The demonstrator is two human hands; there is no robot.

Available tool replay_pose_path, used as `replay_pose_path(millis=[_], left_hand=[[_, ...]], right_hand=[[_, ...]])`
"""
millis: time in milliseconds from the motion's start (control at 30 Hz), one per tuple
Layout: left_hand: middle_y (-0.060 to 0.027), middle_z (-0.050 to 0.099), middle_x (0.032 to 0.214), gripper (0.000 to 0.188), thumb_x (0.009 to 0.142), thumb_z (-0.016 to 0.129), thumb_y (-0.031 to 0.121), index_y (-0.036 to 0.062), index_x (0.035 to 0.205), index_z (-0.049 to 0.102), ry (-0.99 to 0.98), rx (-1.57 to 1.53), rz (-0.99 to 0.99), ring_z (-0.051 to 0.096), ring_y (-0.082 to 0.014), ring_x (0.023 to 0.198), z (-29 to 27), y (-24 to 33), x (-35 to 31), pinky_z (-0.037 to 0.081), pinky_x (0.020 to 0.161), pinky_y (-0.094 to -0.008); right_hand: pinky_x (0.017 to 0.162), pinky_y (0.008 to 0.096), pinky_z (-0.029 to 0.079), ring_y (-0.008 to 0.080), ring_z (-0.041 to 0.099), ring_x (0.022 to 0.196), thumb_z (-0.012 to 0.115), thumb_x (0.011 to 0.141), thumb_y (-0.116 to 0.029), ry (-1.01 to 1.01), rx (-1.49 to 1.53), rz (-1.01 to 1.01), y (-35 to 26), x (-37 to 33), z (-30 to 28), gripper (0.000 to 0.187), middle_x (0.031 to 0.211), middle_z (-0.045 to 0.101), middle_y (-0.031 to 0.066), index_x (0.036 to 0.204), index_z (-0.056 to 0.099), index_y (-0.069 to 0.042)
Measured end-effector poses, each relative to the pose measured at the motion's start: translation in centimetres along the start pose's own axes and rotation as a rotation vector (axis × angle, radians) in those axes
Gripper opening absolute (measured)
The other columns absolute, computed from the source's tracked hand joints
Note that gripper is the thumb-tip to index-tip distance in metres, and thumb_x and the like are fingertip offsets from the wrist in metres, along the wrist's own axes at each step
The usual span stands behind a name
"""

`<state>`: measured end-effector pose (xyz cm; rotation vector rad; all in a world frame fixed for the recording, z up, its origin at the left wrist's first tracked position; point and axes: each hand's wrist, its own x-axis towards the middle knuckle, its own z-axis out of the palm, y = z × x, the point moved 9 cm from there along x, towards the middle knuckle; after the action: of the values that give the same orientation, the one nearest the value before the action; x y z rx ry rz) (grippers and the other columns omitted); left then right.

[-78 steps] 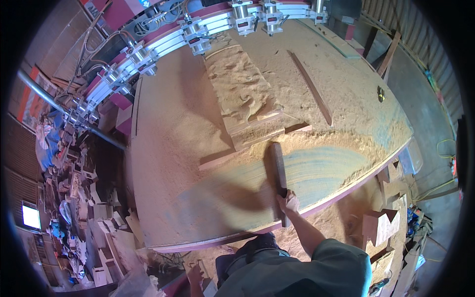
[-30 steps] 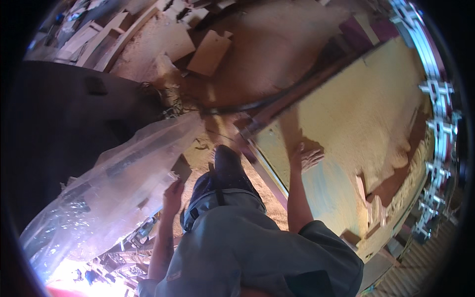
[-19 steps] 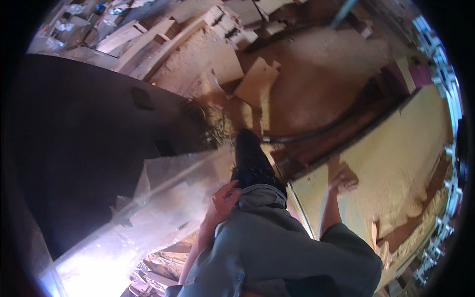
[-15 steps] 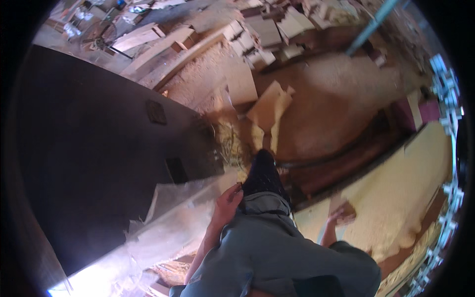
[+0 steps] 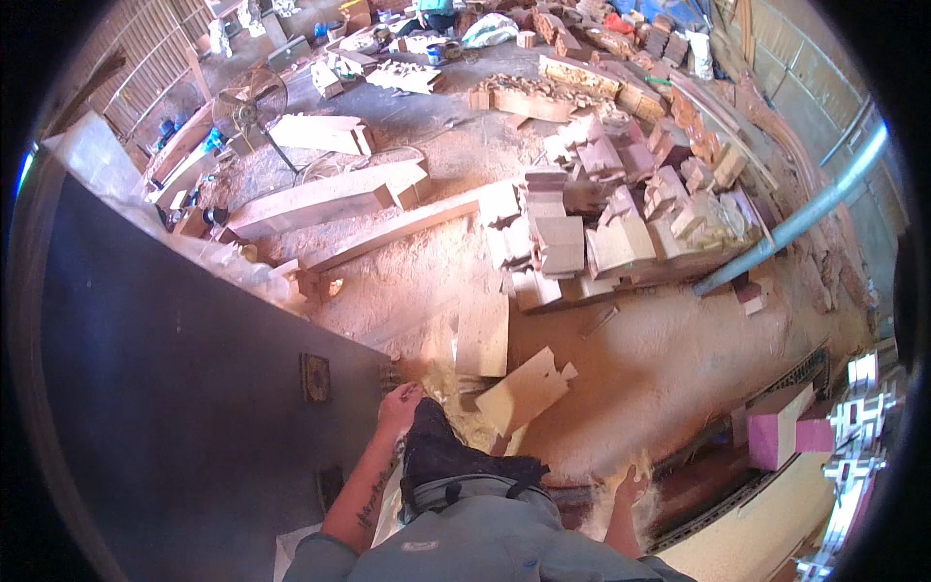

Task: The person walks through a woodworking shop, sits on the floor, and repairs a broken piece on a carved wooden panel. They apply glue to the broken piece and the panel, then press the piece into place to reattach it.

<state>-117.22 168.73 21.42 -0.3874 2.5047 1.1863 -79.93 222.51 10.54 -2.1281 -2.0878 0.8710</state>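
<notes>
My left hand (image 5: 398,405) hangs beside my dark trouser leg, close to the edge of a large dark flat panel (image 5: 194,388). Its fingers are loosely bent and nothing shows in them. On the other side, my right hand (image 5: 632,485) hangs low, slightly blurred, with its fingers apart and no object in it. It is nearest to a dark reddish trough (image 5: 693,495) with a black ribbed edge. Flat pale boards (image 5: 524,390) lie on the dusty floor just ahead of my legs.
Stacked shaped wood blocks (image 5: 601,233) stand ahead. Long timbers (image 5: 310,209) lie left of them, near a standing fan (image 5: 247,107). A light-blue pipe (image 5: 795,223) slants down at right, above a purple-sided block (image 5: 781,427) and metal clamps (image 5: 858,427). A person (image 5: 436,15) is far back.
My view has lifted, bringing the far workshop into sight. The dark panel and boards sit lower in view. My left hand has shifted leftward toward the panel; both hands stay without any visible object.
</notes>
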Motion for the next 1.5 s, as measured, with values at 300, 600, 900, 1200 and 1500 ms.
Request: replay_pose_path(millis=[300,600,900,1200,1500], left_hand=[[-0.0172,0.070,0.109,0.048,0.089,0.061,0.043,0.0035,0.114,0.068,-0.102,0.093,-0.163,0.067,-0.0288,0.104,1.7,-4.4,16.8,0.050,0.090,-0.0365],[-0.0165,0.071,0.095,0.046,0.089,0.058,0.045,0.0064,0.110,0.071,-0.209,0.218,-0.296,0.068,-0.0266,0.093,-5.8,-4.2,40.2,0.052,0.080,-0.0394],[-0.0153,0.072,0.092,0.051,0.090,0.058,0.049,0.0039,0.113,0.069,-0.134,0.037,-0.159,0.069,-0.0252,0.087,-9.9,13.4,58.6,0.053,0.080,-0.0356],[-0.0196,0.069,0.110,0.050,0.088,0.060,0.046,0.0038,0.114,0.069,0.003,0.246,0.091,0.065,-0.0329,0.107,-18.8,19.6,69.6,0.049,0.093,-0.0381],[-0.0084,0.068,0.074,0.041,0.093,0.060,0.041,0.0013,0.095,0.070,0.216,-0.247,-0.462,0.065,-0.0189,0.060,-22.1,16.4,79.3,0.051,0.052,-0.0349]], right_hand=[[0.087,0.0482,0.046,0.0365,0.063,0.095,0.059,0.091,-0.028,0.304,-0.091,-0.363,-14.8,3.7,5.4,0.044,0.099,0.065,0.0266,0.115,0.055,0.008],[0.102,0.0425,0.039,0.0349,0.051,0.123,0.057,0.095,-0.039,-0.428,0.063,-0.482,-47.3,-2.2,26.0,0.057,0.133,0.052,0.0264,0.128,0.051,0.007],[0.100,0.0433,0.039,0.0366,0.053,0.120,0.052,0.091,-0.058,-0.895,-0.242,-0.035,-46.5,-8.3,41.4,0.080,0.130,0.055,0.0270,0.137,0.044,0.007],[0.047,0.0391,0.044,0.0234,0.058,0.057,0.056,0.089,-0.060,-0.304,0.454,0.355,-57.1,5.6,39.5,0.056,0.070,0.058,0.0093,0.094,0.064,-0.005],[0.049,0.0395,0.049,0.0214,0.058,0.057,0.072,0.084,-0.044,-0.621,0.410,0.055,-82.9,11.9,52.4,0.049,0.072,0.058,0.0109,0.100,0.061,0.001]])
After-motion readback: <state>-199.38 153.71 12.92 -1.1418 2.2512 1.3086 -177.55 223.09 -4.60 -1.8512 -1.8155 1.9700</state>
